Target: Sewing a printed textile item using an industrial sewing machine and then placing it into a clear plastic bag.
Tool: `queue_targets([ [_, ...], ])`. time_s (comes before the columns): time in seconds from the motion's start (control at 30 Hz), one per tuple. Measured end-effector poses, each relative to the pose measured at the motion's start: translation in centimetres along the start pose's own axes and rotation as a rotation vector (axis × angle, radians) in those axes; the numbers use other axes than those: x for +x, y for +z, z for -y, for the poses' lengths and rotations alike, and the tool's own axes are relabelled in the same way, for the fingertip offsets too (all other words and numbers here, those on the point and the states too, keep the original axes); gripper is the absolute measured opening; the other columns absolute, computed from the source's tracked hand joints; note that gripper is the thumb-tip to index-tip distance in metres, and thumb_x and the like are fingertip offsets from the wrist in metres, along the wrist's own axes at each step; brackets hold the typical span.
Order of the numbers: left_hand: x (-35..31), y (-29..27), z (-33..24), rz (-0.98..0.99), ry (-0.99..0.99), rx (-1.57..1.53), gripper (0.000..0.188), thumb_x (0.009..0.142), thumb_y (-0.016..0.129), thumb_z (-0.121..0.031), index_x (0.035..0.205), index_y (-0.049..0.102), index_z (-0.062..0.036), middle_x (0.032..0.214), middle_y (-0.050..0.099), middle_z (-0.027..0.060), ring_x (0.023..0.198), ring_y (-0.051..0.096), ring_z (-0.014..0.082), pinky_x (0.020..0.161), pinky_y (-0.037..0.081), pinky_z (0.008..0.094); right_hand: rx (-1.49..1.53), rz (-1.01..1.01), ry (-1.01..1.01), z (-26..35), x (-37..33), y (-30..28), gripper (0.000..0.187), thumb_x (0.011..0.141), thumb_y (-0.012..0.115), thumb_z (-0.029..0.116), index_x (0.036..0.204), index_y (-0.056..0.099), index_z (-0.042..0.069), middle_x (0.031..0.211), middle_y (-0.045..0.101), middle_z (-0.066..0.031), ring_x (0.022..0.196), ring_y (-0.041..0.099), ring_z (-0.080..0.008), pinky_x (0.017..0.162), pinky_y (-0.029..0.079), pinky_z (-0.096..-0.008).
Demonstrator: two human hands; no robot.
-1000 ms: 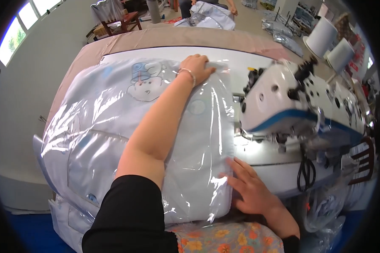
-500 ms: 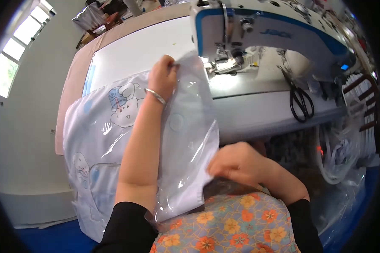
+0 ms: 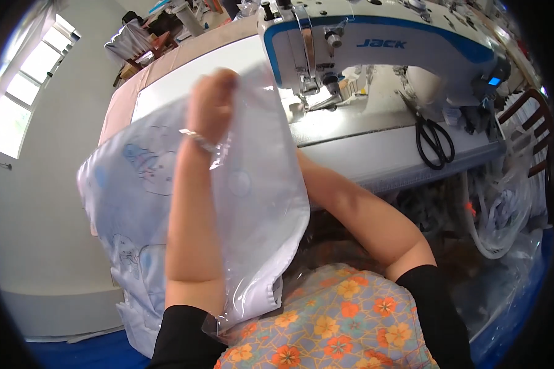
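A large pale blue-white cloth (image 3: 261,166) with printed cartoon animals and a glossy clear plastic layer hangs lifted in front of me. My left hand (image 3: 214,101) is closed on its upper part, smeared by motion, a silvery bracelet on the wrist. The cloth's lower edge falls toward my lap, where clear plastic shows along it. Behind the cloth's right edge goes my right forearm, so my right hand and its fingers are hidden. Just right of the cloth's top stands a white and blue sewing machine (image 3: 375,43), its needle area lit.
Black-handled scissors (image 3: 435,141) lie on the sewing table (image 3: 375,154) below the machine's arm. Clear plastic and white strips (image 3: 498,215) hang at the right, near a brown wooden chair (image 3: 529,135). A floral apron (image 3: 338,320) covers my lap.
My left hand has moved up and left, raising the cloth off the table. My right hand has gone from the cloth's near right edge to behind it.
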State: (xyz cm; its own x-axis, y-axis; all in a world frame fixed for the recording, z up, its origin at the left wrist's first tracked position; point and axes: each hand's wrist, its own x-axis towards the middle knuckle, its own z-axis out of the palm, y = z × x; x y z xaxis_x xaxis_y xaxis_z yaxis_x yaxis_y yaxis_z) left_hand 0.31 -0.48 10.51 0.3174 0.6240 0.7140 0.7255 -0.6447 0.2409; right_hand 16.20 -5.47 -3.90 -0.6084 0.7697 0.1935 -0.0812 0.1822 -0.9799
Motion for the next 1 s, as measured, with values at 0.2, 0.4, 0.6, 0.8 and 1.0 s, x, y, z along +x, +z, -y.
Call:
queue_targets([
  [0.2, -7.6, 5.6, 5.1, 0.122, -0.109, 0.198, 0.021, 0.083, 0.063, -0.007, 0.103, 0.070, -0.0109, 0.110, 0.066, 0.0096, 0.107, 0.059, 0.0323, 0.095, 0.046, 0.0409, -0.791, -0.323, -0.165, 5.4, -3.5, -0.4, 0.037, 0.082, 0.061, 0.000, 0.119, 0.061, 0.005, 0.124, 0.061, -0.0172, 0.106, 0.061, -0.0363, 0.093, 0.051, -0.0402],
  [0.4, -6.5, 5.9, 4.2, 0.275, -0.160, 0.086, 0.011, 0.087, 0.062, -0.014, 0.094, 0.069, -0.0093, 0.099, 0.066, 0.0095, 0.098, 0.062, 0.0312, 0.087, 0.048, 0.0414, -0.833, -0.304, -0.345, 5.5, -4.9, 0.1, 0.024, 0.076, 0.060, -0.007, 0.097, 0.069, 0.001, 0.110, 0.069, -0.0154, 0.104, 0.063, -0.0348, 0.091, 0.052, -0.0408],
  [0.6, -5.6, 6.5, 4.8, 0.377, -0.383, 0.114, 0.021, 0.089, 0.062, -0.025, 0.088, 0.066, -0.0048, 0.091, 0.066, 0.0130, 0.089, 0.063, 0.0340, 0.081, 0.049, 0.0426, -0.797, -0.317, -0.371, 4.7, -5.7, 1.1, 0.014, 0.081, 0.066, -0.002, 0.094, 0.068, 0.001, 0.106, 0.071, -0.0155, 0.100, 0.066, -0.0344, 0.087, 0.053, -0.0406],
  [0.8, -5.5, 6.8, 4.7, 0.402, -0.371, 0.135, 0.019, 0.087, 0.063, -0.025, 0.086, 0.064, -0.0057, 0.091, 0.066, 0.0114, 0.087, 0.063, 0.0327, 0.079, 0.049, 0.0425, -0.816, -0.335, -0.393, 4.6, -5.9, 1.2, 0.013, 0.080, 0.067, -0.002, 0.093, 0.064, 0.000, 0.103, 0.071, -0.0153, 0.097, 0.067, -0.0343, 0.085, 0.054, -0.0410],
  [1.0, -6.2, 7.9, 5.0, 0.082, -0.072, 0.204, 0.013, 0.085, 0.061, -0.018, 0.091, 0.067, -0.0090, 0.100, 0.068, 0.0074, 0.100, 0.061, 0.0301, 0.088, 0.048, 0.0405, -0.854, -0.334, -0.437, 4.9, -5.8, 0.9, 0.015, 0.078, 0.067, -0.001, 0.092, 0.063, 0.001, 0.101, 0.071, -0.0142, 0.095, 0.067, -0.0344, 0.083, 0.054, -0.0413],
])
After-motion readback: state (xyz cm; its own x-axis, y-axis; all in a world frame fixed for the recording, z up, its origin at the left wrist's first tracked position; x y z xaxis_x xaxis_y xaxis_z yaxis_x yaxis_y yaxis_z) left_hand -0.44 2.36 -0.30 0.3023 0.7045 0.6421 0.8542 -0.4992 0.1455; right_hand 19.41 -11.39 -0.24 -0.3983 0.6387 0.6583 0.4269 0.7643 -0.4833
